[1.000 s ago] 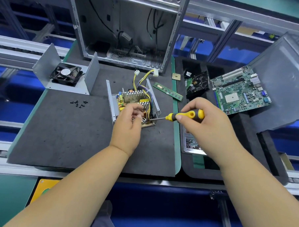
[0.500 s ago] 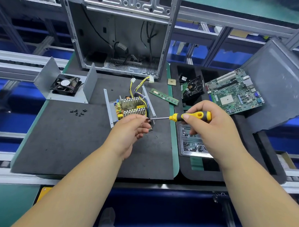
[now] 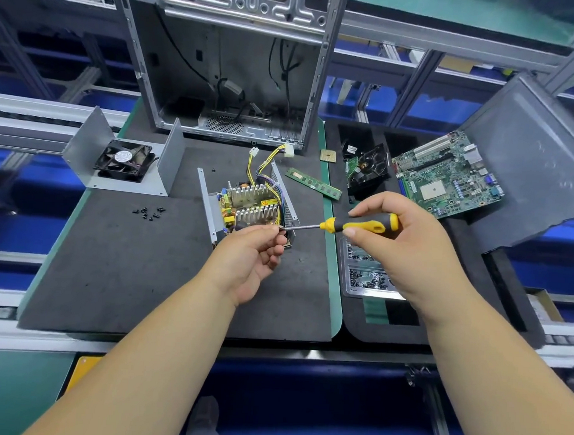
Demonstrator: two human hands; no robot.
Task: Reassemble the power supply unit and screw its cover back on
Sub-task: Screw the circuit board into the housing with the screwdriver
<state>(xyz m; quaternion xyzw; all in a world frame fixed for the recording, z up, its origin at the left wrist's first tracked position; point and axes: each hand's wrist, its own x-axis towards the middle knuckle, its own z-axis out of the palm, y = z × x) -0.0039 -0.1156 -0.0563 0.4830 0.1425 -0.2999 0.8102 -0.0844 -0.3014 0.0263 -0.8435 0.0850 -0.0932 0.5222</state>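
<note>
**Loading a screw onto the driver tip**

My right hand (image 3: 406,242) is gripping the yellow-and-black screwdriver (image 3: 361,225) level, while my left hand (image 3: 254,252) is pinching at its tip, probably seating a screw. The open power supply unit (image 3: 250,209) is lying on the bench (image 3: 128,276) just behind; its fan cover (image 3: 123,159) is waiting apart.

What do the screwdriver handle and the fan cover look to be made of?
Screwdriver handle: likely hard plastic with a rubbery grip, judging by its matte yellow and black bands. Fan cover: looks like bare sheet metal, dull grey, thin and folded at sharp corners.
</note>
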